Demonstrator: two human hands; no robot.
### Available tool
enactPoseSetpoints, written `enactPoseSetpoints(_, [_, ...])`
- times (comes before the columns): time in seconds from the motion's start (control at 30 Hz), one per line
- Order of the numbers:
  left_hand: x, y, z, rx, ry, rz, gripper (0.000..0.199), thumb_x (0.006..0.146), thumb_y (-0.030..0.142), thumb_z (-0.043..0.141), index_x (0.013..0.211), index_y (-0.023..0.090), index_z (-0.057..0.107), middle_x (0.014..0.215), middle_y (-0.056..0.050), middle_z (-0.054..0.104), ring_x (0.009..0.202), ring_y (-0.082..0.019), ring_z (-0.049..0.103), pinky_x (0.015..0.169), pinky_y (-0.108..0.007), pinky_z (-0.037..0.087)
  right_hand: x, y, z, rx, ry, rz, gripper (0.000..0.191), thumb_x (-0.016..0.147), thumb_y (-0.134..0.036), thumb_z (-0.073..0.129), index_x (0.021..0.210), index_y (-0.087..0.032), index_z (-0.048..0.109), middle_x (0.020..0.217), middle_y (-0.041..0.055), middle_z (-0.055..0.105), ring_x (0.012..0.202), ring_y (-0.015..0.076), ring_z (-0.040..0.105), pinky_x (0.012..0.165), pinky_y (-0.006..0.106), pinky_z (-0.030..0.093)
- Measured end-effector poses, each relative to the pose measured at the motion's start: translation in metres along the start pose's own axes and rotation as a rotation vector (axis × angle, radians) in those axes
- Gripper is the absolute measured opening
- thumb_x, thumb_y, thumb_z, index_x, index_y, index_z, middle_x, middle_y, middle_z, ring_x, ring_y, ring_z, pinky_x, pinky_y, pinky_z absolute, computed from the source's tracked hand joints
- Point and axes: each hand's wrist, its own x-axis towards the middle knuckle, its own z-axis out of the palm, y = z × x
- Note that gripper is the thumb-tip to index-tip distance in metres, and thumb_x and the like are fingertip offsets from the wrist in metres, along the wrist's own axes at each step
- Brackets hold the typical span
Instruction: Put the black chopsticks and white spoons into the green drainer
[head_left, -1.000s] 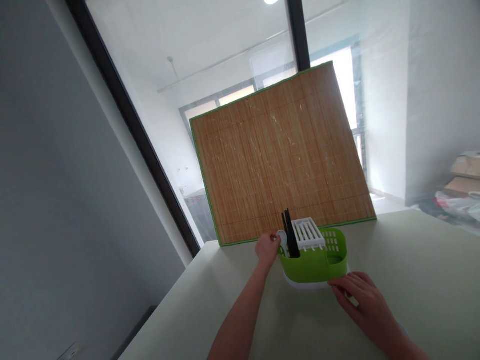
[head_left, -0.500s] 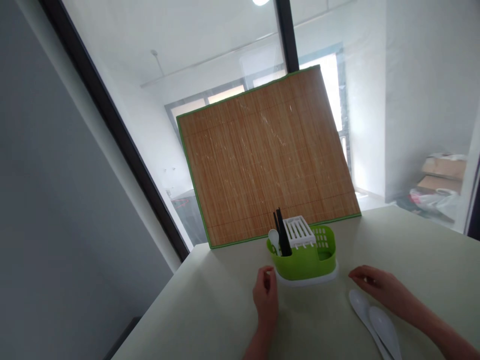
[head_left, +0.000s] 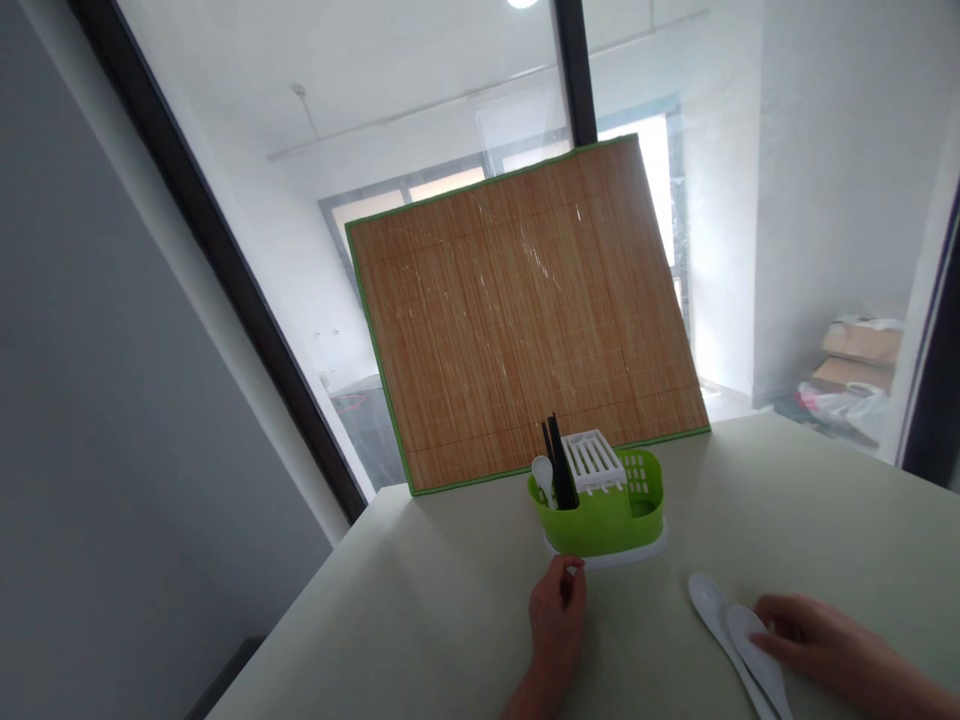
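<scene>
A green cutlery caddy stands on a white base tray. Black chopsticks and a small white spoon stand upright in its left part, beside a white slotted rack. My left hand is loosely closed at the tray's front edge, and I see nothing held in it. Two white spoons lie side by side at the right: one spoon further left, the other spoon overlapping it. My right hand has thumb and fingers apart at the nearer spoon's bowl, the thumb over its edge.
A bamboo mat with green edging leans upright against the glass behind the caddy. The pale tabletop extends on both sides. Behind the glass at right lie cardboard boxes and a plastic bag.
My right hand has come down and nearer, from above the spoons to the bowl of the nearer one. My left hand has shifted right along the tray's front. The view has turned slightly.
</scene>
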Motion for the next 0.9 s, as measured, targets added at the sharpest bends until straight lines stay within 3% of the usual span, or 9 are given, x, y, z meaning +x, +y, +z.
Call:
enactPoseSetpoints(0.13, [-0.001,0.0,0.0,0.002,-0.004,0.009,0.024,0.09,0.034,0.044,0.087,0.019,0.063,0.061,0.004,0.048,0.056,-0.01,0.041,0.056,-0.022,0.029,0.003,0.008,-0.002,0.029,-0.153,-0.012,0.037,0.079,-0.054,0.051,0.061,-0.023,0.057,0.061,0.0014,0.062,0.059,0.019,0.058,0.055,0.029,0.04])
enactPoseSetpoints(0.27, [-0.002,0.001,0.0,-0.006,-0.004,0.014,0.025,0.09,0.034,0.044,0.086,0.019,0.064,0.063,0.003,0.051,0.057,-0.01,0.043,0.056,-0.023,0.03,0.01,0.004,-0.04,0.076,-0.167,-0.028,0.046,0.083,-0.063,0.042,0.064,-0.024,0.054,0.06,0.0016,0.061,0.059,0.0191,0.058,0.055,0.029,0.04])
enactPoseSetpoints(0.37, [-0.002,0.002,0.0,-0.026,0.003,0.018,0.025,0.09,0.034,0.045,0.086,0.018,0.064,0.064,0.002,0.054,0.058,-0.011,0.045,0.057,-0.022,0.032,0.016,-0.029,-0.075,0.054,-0.031,-0.078,0.046,0.081,-0.067,0.043,0.067,-0.025,0.057,0.061,0.0012,0.062,0.06,0.0198,0.059,0.055,0.029,0.04])
enactPoseSetpoints(0.47, [-0.002,0.004,-0.001,-0.056,0.017,0.023,0.026,0.09,0.036,0.045,0.086,0.018,0.064,0.067,0.001,0.057,0.06,-0.011,0.047,0.058,-0.022,0.034,0.022,-0.081,-0.089,0.065,0.122,-0.136,0.044,0.083,-0.064,0.044,0.07,-0.025,0.057,0.056,-0.0016,0.058,0.053,0.0168,0.054,0.051,0.027,0.039])
enactPoseSetpoints(0.57, [-0.002,0.004,-0.004,-0.096,0.049,0.028,0.028,0.09,0.038,0.046,0.087,0.017,0.064,0.07,-0.001,0.06,0.062,-0.012,0.05,0.059,-0.022,0.037,0.028,-0.13,-0.074,0.131,0.204,-0.26,0.038,0.088,-0.058,0.044,0.075,-0.025,0.058,0.059,-0.0032,0.058,0.053,0.0146,0.052,0.052,0.025,0.038])
enactPoseSetpoints(0.67, [-0.001,0.005,-0.007,-0.15,0.082,0.047,0.029,0.09,0.039,0.046,0.09,0.017,0.064,0.074,-0.002,0.064,0.066,-0.013,0.055,0.061,-0.023,0.041,0.035,-0.159,-0.046,0.151,0.245,-0.386,0.035,0.092,-0.05,0.042,0.077,-0.023,0.057,0.065,-0.0018,0.059,0.057,0.0144,0.053,0.055,0.025,0.039])
enactPoseSetpoints(0.9, [-0.006,0.013,-0.01,-0.111,0.111,0.176,0.026,0.09,0.035,0.047,0.094,0.019,0.067,0.081,-0.004,0.067,0.068,-0.013,0.058,0.062,-0.022,0.045,0.043,-0.166,-0.002,0.144,0.334,-0.531,0.027,0.095,-0.041,0.043,0.082,-0.023,0.058,0.074,0.0017,0.061,0.068,0.0162,0.059,0.059,0.026,0.045])
